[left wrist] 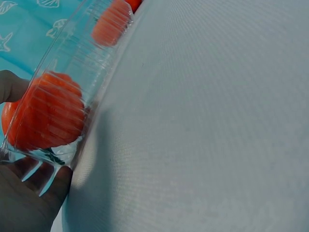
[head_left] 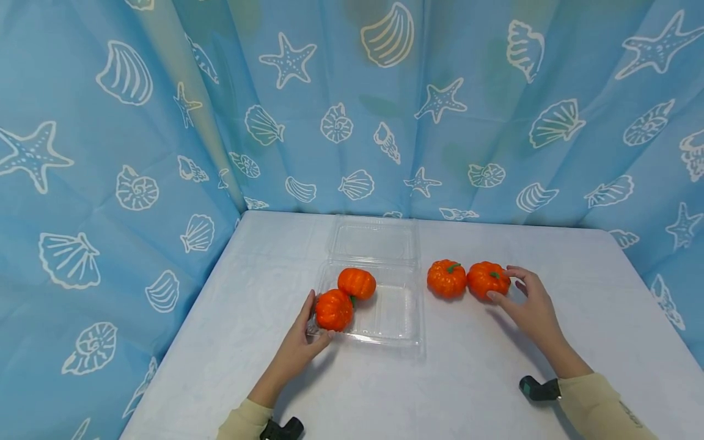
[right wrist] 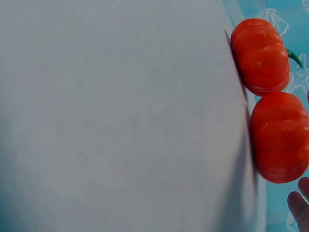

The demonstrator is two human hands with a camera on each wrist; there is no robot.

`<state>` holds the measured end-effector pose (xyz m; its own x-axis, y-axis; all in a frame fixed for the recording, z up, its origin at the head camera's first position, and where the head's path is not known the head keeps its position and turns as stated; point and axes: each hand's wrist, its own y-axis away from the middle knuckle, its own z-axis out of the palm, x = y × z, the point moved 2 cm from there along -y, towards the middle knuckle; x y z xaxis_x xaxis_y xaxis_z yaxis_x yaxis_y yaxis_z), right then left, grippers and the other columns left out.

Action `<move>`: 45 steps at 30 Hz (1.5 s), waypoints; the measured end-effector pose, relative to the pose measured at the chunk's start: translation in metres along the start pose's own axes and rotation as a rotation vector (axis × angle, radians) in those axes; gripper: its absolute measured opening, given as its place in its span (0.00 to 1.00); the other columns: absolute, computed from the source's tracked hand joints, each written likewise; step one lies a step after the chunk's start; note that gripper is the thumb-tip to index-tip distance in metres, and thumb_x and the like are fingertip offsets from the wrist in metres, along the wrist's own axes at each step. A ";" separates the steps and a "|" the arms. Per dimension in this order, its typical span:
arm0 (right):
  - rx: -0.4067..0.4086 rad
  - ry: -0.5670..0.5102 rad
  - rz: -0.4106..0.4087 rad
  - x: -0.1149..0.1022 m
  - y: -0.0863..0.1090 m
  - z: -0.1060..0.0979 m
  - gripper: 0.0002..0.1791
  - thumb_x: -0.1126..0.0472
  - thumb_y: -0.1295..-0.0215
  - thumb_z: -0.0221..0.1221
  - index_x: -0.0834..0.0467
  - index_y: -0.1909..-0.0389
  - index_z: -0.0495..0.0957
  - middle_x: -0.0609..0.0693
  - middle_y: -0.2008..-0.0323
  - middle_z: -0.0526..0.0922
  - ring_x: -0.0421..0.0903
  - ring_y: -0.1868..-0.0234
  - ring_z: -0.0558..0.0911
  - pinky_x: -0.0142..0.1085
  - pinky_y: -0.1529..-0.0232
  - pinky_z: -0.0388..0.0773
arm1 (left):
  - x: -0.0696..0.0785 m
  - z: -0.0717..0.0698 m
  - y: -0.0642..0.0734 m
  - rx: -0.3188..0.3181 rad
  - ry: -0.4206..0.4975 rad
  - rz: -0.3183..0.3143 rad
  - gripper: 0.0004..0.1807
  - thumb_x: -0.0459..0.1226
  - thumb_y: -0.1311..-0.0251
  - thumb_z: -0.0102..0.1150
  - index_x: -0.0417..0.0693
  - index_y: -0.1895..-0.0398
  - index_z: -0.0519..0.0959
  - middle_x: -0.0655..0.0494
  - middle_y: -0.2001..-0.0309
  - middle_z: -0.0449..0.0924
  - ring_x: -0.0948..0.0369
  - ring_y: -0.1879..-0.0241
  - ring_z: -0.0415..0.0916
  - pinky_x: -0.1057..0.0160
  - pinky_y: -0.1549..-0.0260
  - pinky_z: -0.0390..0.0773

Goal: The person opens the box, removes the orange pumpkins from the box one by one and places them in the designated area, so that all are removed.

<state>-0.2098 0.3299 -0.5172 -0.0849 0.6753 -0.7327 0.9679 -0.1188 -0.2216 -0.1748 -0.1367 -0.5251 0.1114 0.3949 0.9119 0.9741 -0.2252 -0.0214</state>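
A clear plastic clamshell container [head_left: 395, 313] lies with its lid [head_left: 375, 241] folded back, away from me. Two small orange pumpkins sit in its left part: one [head_left: 333, 310] in the front corner, the other [head_left: 357, 283] just behind it, touching. My left hand [head_left: 299, 345] holds that front left corner, thumb on one side and fingers on the other. Right of the container, two more pumpkins stand side by side on the table, a left one [head_left: 447, 279] and a right one [head_left: 487, 280]. My right hand [head_left: 530, 305] is beside the right one, thumb and fingers spread.
A white cloth covers the table [head_left: 440, 391]. Behind it and along its left side hangs a blue curtain [head_left: 341, 79] with white shells and starfish. A black device [head_left: 539, 389] is worn on the right wrist and another [head_left: 282, 429] on the left.
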 end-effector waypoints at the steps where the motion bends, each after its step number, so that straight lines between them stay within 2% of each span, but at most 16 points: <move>1: 0.009 0.016 -0.012 -0.002 0.000 0.000 0.34 0.55 0.34 0.69 0.66 0.35 0.67 0.68 0.31 0.65 0.68 0.30 0.63 0.67 0.37 0.66 | 0.000 0.000 0.000 0.000 0.001 -0.002 0.53 0.44 0.36 0.67 0.46 0.17 0.44 0.45 0.20 0.50 0.47 0.22 0.50 0.41 0.26 0.51; 5: 0.035 0.064 -0.068 -0.013 -0.001 -0.001 0.28 0.57 0.35 0.69 0.64 0.39 0.71 0.66 0.32 0.67 0.67 0.32 0.66 0.67 0.38 0.68 | 0.000 -0.001 0.001 0.002 0.006 0.000 0.53 0.44 0.37 0.67 0.45 0.17 0.45 0.45 0.20 0.50 0.46 0.22 0.51 0.41 0.26 0.52; 10: 0.034 0.061 -0.122 -0.032 -0.003 0.001 0.21 0.60 0.34 0.68 0.63 0.44 0.75 0.65 0.34 0.70 0.67 0.33 0.67 0.70 0.40 0.69 | 0.000 -0.001 0.000 0.004 0.007 0.002 0.52 0.43 0.36 0.67 0.45 0.17 0.45 0.44 0.20 0.51 0.46 0.22 0.50 0.41 0.26 0.51; 16: -0.003 0.031 -0.183 -0.053 -0.009 0.010 0.13 0.62 0.32 0.65 0.62 0.50 0.78 0.62 0.37 0.74 0.64 0.34 0.70 0.66 0.40 0.72 | 0.000 -0.002 0.000 0.012 -0.008 0.019 0.52 0.42 0.37 0.67 0.43 0.18 0.46 0.42 0.20 0.52 0.44 0.22 0.52 0.39 0.27 0.52; 20: -0.038 0.029 -0.212 -0.063 -0.015 0.018 0.13 0.62 0.32 0.65 0.61 0.50 0.79 0.60 0.38 0.75 0.62 0.35 0.71 0.64 0.39 0.73 | 0.000 -0.002 0.000 0.012 -0.010 0.012 0.52 0.42 0.37 0.67 0.44 0.17 0.45 0.43 0.20 0.51 0.45 0.22 0.51 0.40 0.27 0.52; 26: -0.115 -0.011 -0.226 -0.077 -0.021 0.030 0.13 0.62 0.33 0.66 0.60 0.50 0.80 0.58 0.42 0.79 0.60 0.37 0.74 0.64 0.37 0.71 | 0.000 -0.002 0.000 0.007 -0.006 -0.007 0.52 0.42 0.37 0.68 0.47 0.17 0.45 0.46 0.20 0.51 0.47 0.22 0.52 0.41 0.26 0.52; 32: -0.240 -0.042 -0.253 -0.097 -0.028 0.042 0.14 0.61 0.31 0.64 0.60 0.47 0.79 0.56 0.48 0.84 0.57 0.43 0.79 0.59 0.40 0.77 | -0.001 -0.003 -0.001 0.006 -0.015 0.007 0.52 0.42 0.37 0.68 0.45 0.17 0.45 0.44 0.20 0.52 0.45 0.23 0.52 0.40 0.27 0.54; 38: -0.341 -0.066 -0.298 -0.119 -0.035 0.057 0.14 0.59 0.31 0.65 0.56 0.47 0.81 0.52 0.49 0.85 0.53 0.44 0.82 0.55 0.40 0.78 | -0.001 -0.003 0.000 0.003 -0.007 0.003 0.52 0.42 0.37 0.67 0.45 0.17 0.46 0.44 0.20 0.52 0.45 0.22 0.52 0.40 0.27 0.53; 45: -0.405 -0.084 -0.283 -0.140 -0.043 0.069 0.15 0.60 0.31 0.64 0.57 0.46 0.81 0.51 0.48 0.85 0.57 0.42 0.80 0.57 0.39 0.77 | 0.001 -0.004 0.000 -0.008 -0.016 -0.001 0.52 0.43 0.37 0.67 0.45 0.17 0.45 0.45 0.20 0.51 0.46 0.22 0.51 0.41 0.27 0.53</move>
<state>-0.2560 0.1900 -0.4495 -0.3602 0.5769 -0.7332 0.9168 0.3641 -0.1639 -0.1751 -0.1394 -0.5225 0.1132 0.4091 0.9054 0.9726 -0.2319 -0.0168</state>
